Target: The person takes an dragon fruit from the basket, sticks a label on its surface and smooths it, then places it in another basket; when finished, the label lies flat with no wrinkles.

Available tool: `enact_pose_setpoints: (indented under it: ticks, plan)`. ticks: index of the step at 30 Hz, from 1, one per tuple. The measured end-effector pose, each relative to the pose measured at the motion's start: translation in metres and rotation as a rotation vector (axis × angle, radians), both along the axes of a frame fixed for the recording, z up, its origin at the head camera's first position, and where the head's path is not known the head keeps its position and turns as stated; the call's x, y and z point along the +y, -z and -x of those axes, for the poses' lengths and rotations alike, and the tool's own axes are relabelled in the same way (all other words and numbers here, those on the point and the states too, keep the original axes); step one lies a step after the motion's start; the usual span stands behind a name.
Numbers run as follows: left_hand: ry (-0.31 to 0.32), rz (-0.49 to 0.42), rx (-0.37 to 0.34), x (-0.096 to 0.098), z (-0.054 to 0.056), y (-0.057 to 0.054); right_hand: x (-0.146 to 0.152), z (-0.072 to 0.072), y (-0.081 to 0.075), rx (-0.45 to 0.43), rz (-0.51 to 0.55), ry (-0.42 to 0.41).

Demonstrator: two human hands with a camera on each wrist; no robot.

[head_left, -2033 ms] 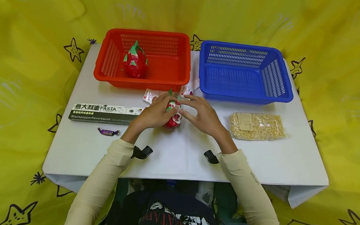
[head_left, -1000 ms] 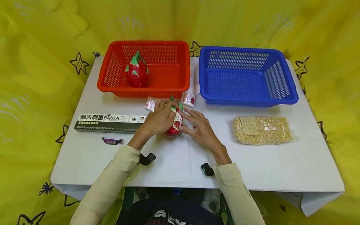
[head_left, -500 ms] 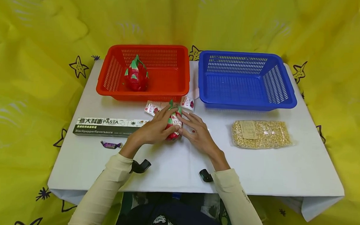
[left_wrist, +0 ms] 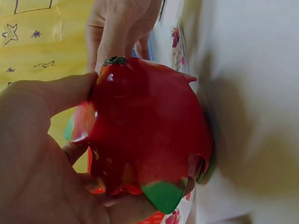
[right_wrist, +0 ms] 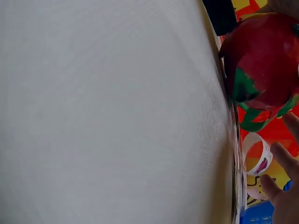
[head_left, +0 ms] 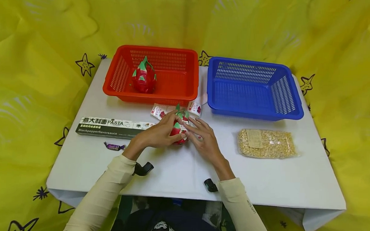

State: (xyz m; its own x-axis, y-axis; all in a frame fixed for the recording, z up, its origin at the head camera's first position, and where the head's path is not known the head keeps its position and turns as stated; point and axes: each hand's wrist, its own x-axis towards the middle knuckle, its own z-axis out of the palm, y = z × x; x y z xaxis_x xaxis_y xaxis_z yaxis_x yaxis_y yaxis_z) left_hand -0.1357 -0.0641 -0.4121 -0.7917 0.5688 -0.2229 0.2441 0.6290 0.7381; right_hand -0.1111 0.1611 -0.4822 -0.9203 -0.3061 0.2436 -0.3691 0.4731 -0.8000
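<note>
Dragon fruit (head_left: 175, 131) sits in the left hand (head_left: 158, 133), clamped between its thumb and curled fingers, while the right hand (head_left: 207, 142), fingers loosely extended, touches it from the other side. Both hands now hide more of the white label (head_left: 182, 129) than a second ago, suggesting it is being pressed on.

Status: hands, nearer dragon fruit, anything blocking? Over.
Left hand gripping nearer dragon fruit. Right hand at its white label. Nothing apparently blocking; printed bands just beyond.

Red, green-tipped dragon fruit (left_wrist: 149, 116) — blue basket (head_left: 255, 114) — black-starred yellow curtain (head_left: 176, 20)
</note>
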Motion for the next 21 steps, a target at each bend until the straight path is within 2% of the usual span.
enact_pose_setpoints:
  ticks: [7,15,18,21]
  plan:
    - [0.034,-0.020,0.026,0.001,0.005,-0.006,-0.004,0.002,-0.001,-0.012,-0.019,0.052]
    - [0.049,-0.049,-0.001,0.000,-0.002,-0.001,-0.004,-0.007,-0.001,-0.035,-0.068,0.046]
    - [0.056,-0.045,0.007,0.000,0.000,-0.002,-0.003,-0.005,-0.002,-0.024,-0.089,0.045]
    - [0.052,-0.046,-0.001,0.001,-0.004,0.001,-0.003,-0.009,0.001,-0.020,-0.083,0.053]
